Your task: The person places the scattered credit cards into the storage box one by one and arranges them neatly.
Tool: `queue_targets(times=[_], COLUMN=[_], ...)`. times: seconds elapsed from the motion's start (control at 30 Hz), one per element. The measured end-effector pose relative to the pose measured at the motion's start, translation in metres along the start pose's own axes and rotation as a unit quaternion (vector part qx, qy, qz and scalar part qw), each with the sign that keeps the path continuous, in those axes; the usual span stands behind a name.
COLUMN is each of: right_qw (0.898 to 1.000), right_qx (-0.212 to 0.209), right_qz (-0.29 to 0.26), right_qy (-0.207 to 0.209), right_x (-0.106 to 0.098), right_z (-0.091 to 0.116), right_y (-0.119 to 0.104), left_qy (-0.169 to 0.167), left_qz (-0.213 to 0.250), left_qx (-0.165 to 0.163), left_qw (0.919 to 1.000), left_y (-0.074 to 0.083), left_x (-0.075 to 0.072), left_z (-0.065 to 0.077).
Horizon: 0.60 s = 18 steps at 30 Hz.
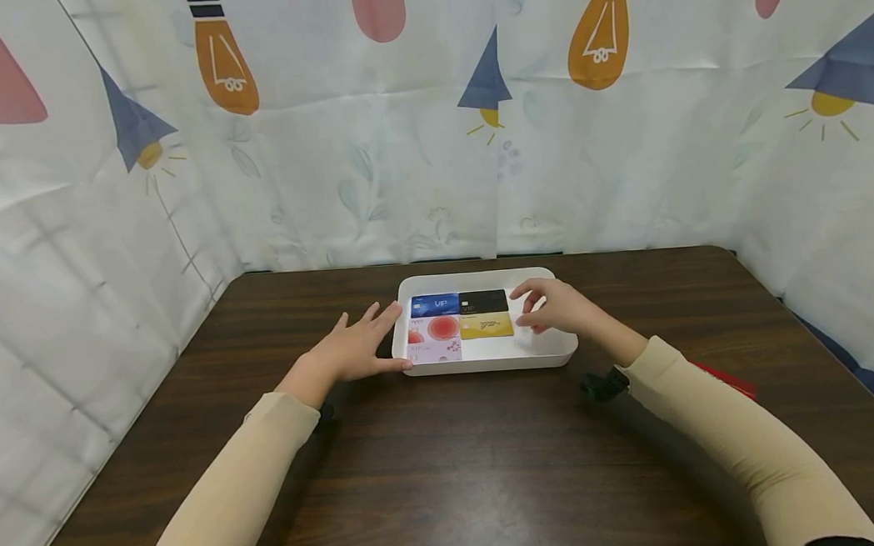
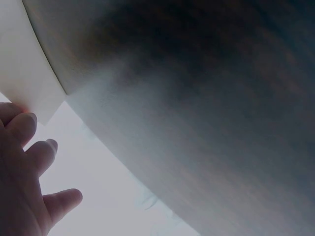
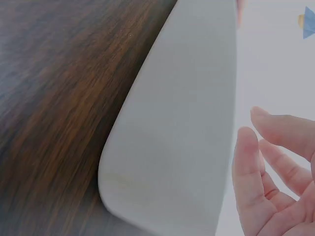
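A white tray (image 1: 503, 364) lies on the dark table with several cards flat in it. At its back left are a blue VIP card (image 1: 435, 305) and a black card (image 1: 484, 301). In front lie a gold card (image 1: 486, 327), a card with red round shapes (image 1: 442, 329) and a pale lilac card (image 1: 434, 353). My left hand (image 1: 355, 345) touches the tray's left end, fingers spread. Over the tray's right part is my right hand (image 1: 555, 307), fingers loosely bent, fingertips close to the gold card's right edge. Nothing shows between thumb and fingers (image 3: 246, 162) in the right wrist view.
A red flat thing (image 1: 727, 379) sits on the right of the table, partly covered by the right sleeve. Behind the wooden table (image 1: 449, 473) hangs a white curtain (image 1: 431, 181) printed with lamps and bulbs. Dark straps show under both wrists.
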State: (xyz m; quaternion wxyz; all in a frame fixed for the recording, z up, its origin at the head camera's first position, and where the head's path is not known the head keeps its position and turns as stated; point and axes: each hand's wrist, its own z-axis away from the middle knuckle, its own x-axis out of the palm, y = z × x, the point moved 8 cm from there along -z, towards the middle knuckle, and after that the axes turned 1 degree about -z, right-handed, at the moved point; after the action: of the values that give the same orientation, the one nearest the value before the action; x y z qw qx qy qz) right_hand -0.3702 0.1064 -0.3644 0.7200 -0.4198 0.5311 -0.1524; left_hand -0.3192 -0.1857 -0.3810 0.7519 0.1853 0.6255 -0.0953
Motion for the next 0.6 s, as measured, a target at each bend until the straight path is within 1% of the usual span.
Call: queue_targets(times=[0.17,0.43,0.6], right_qw=[1.000,0.998,0.997], right_qx=[-0.013,-0.054,-0.059], right_qz=[-0.004,-0.022,-0.025], right_qy=[0.015,0.035,0.043], right_x=[-0.013,-0.031,-0.043], right_z=[0.017,0.051,0.075], right_y=[0.003,0.011,0.022], left_qy=[-0.001,-0.002,-0.001], left_qz=[-0.002,-0.003,0.000], left_qx=[0.002,0.001,0.001], left_qw=[1.0000,1.0000,1.0000], left_y=[0.000,0.000,0.000], left_x=[0.000,0.001,0.000], left_z=[0.000,-0.001,-0.001])
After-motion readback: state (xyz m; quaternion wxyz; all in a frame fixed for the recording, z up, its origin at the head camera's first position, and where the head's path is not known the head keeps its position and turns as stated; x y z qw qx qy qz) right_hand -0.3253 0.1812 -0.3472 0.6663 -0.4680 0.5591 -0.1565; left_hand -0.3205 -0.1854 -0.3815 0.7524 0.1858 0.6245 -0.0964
